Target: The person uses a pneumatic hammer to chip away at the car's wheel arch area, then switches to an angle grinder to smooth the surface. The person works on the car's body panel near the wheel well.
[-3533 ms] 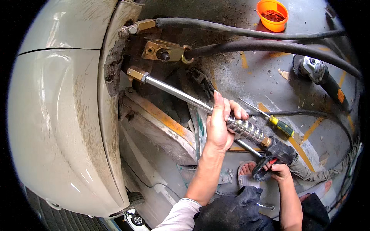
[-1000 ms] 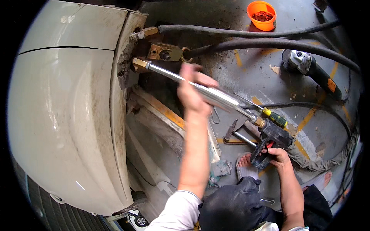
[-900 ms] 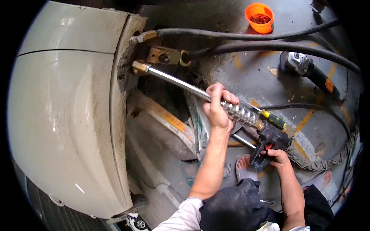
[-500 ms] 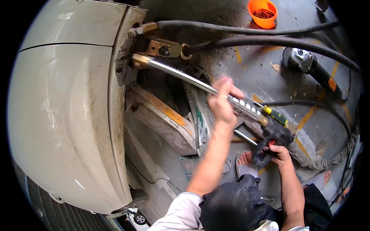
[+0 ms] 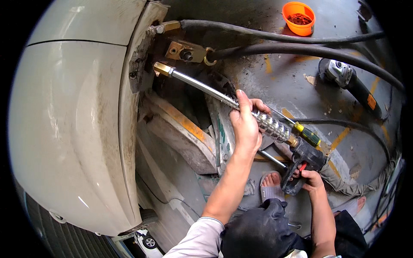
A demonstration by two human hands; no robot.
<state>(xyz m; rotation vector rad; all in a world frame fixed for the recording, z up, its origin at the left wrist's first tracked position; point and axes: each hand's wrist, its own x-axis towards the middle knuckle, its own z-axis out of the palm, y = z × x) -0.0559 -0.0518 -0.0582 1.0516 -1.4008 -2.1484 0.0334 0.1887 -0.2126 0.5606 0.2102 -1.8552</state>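
Observation:
Both my hands are on a dent-puller welding gun (image 5: 195, 84) with a long silver shaft and a brass tip. My left hand (image 5: 247, 129) is wrapped round the shaft by its coiled, ribbed section. My right hand (image 5: 312, 179) grips the black pistol handle (image 5: 307, 155), fingers by its red trigger. The brass tip is at the torn, rusty edge (image 5: 138, 64) of a pale car panel (image 5: 81, 129); I cannot tell whether they touch. Just beyond the tip is a brass clamp (image 5: 193, 52) with a thick black cable (image 5: 301, 49).
An angle grinder (image 5: 350, 81) lies on the grey floor at right, below an orange bucket (image 5: 299, 19) of reddish bits. A screwdriver (image 5: 307, 134) with a yellow-green handle is beside the gun. A worn metal beam (image 5: 180, 133) lies below the shaft. Cables run along the right side.
The gun's tip has shifted slightly right, away from the panel edge. My left hand, blurred before, is now steady on the shaft. My right hand stays on the handle.

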